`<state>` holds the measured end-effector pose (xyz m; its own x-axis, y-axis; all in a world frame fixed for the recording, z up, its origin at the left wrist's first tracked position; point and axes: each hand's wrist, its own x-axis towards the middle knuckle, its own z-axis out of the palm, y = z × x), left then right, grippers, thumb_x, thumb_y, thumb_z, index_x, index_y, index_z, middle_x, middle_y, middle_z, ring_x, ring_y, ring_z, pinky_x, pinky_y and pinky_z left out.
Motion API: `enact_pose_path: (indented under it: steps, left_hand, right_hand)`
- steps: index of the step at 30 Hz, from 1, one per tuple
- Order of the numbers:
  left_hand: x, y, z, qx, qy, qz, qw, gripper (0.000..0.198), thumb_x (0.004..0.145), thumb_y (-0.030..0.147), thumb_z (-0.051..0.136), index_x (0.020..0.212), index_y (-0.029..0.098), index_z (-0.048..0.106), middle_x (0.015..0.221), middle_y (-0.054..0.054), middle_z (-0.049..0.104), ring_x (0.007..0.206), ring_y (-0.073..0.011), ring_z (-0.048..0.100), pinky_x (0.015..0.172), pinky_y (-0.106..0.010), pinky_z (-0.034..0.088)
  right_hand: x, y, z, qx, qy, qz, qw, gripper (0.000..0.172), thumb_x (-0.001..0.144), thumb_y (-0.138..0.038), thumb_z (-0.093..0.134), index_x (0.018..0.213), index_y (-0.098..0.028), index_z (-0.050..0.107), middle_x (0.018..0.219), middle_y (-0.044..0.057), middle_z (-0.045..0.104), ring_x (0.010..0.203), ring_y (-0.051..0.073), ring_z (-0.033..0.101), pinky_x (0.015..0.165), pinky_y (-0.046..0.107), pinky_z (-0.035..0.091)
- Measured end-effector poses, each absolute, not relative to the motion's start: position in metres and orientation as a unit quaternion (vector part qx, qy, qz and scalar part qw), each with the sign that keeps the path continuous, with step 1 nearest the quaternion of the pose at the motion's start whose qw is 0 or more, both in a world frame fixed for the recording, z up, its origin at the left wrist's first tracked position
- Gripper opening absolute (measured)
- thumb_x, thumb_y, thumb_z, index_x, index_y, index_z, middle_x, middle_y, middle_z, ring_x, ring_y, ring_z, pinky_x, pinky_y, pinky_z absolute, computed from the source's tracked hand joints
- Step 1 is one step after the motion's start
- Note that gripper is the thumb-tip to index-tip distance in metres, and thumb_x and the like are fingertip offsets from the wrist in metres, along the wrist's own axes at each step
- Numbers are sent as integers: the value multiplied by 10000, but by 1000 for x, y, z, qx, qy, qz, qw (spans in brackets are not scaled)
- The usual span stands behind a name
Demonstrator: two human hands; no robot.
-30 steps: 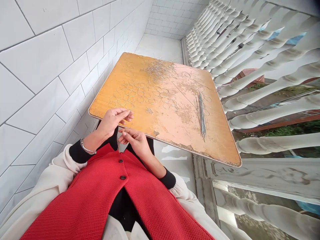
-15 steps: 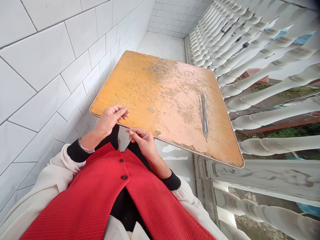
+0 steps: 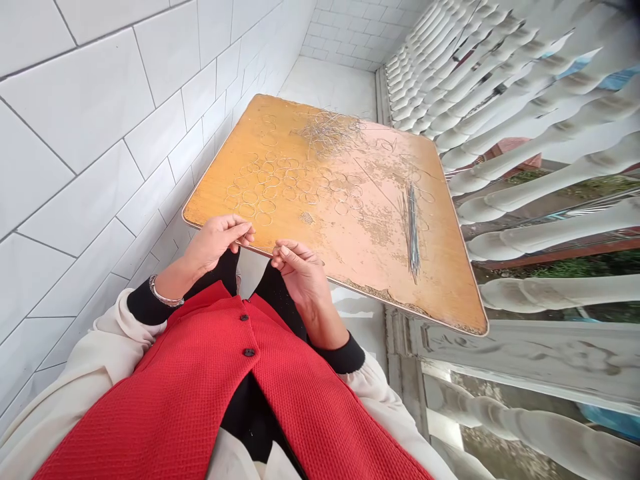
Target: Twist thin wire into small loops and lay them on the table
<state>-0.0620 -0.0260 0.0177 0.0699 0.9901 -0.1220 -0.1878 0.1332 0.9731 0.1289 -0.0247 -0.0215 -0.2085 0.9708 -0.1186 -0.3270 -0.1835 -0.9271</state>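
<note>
Fingertip wirework seems to be in hand: on the left hand (image 3: 217, 240) and right hand (image 3: 304, 272), thumb and fingers are pressed together; whether wire is pinched cannot be told. Wire rings (image 3: 268, 181) are spread across the wooden table (image 3: 350, 257); steady fingertip control seems called for.

From where I stand, the widest way in lies over the surface (image 3: 358, 250), from the middle of its near edge into the gap between the wire rings (image 3: 265, 185) and the bundle of straight wires (image 3: 412, 233). One loose wire (image 3: 376, 181) slants across that gap farther in. A tangled heap of wire (image 3: 331, 132) blocks the middle of the far edge. The strip between the bundle and the near right corner is passable, with balusters (image 3: 545, 237) beyond the right edge. A tiled wall (image 3: 100, 193) crowds the left edge.
</note>
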Motion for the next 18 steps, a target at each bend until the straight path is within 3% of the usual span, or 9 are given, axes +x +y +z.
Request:
enact_pose_path:
  steps: [4,7,11,18]
  left_hand:
    - [-55,-27,15,378,437,519,629,148,878,217,642,769,117,641,751,-26,665,641,-78,607,498,-176,401]
    - [-50,-27,15,351,425,526,648,137,883,187,621,767,114,631,738,-16,663,624,-69,598,497,-174,404]
    - [-47,-28,17,349,425,539,638,150,871,190,660,751,115,610,692,4,640,554,-44,543,507,-172,399]
    - [-50,-29,16,402,443,519,610,158,887,118,596,729,115,606,667,10,627,523,-36,522,505,-174,380]
  right_hand:
    - [117,-31,-28,-351,-351,677,544,220,717,-400,828,873,-262,754,898,7,717,737,106,617,716,245,558]
    - [113,-30,-27,-315,-327,696,556,228,729,-440,823,869,-273,755,961,-6,735,766,95,627,707,214,557]
    - [111,-28,-25,-288,-317,723,542,280,699,-466,839,894,-284,754,795,-30,719,681,90,622,640,199,547]
    - [114,-25,-17,-326,-454,683,471,275,807,-487,733,871,-220,757,629,-21,655,541,87,561,562,220,505]
